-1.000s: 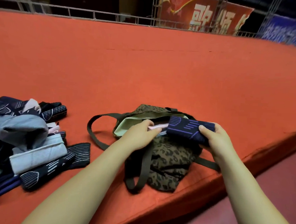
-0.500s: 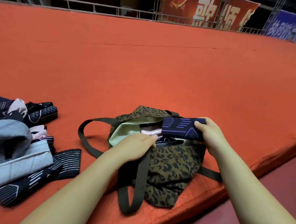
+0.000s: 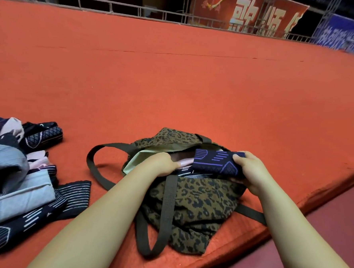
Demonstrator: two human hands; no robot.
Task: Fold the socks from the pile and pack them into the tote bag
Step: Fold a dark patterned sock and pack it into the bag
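While the left hand (image 3: 163,164) grips the near rim of the tote (image 3: 198,203), fingers curled over the fabric, the right hand (image 3: 250,173) grasps a folded sock (image 3: 213,162), thumb on top and fingers clenched underneath. That sock is navy knit with purple bars, a flat rectangle held at the tote's open mouth, its long axis running left to right and its free end pointing toward the left hand. Soft and slumped, the tote is leopard-print cloth with a pale green lining (image 3: 141,158) and dark webbing straps (image 3: 168,197), two of which loop onto the table (image 3: 195,89). Pink and dark striped fabric shows inside it. At far left lies the pile (image 3: 14,177): loose socks in navy, grey-blue and pink, overlapping too much to count. Orange felt covers the table, with a metal rail (image 3: 97,3) along its far edge.
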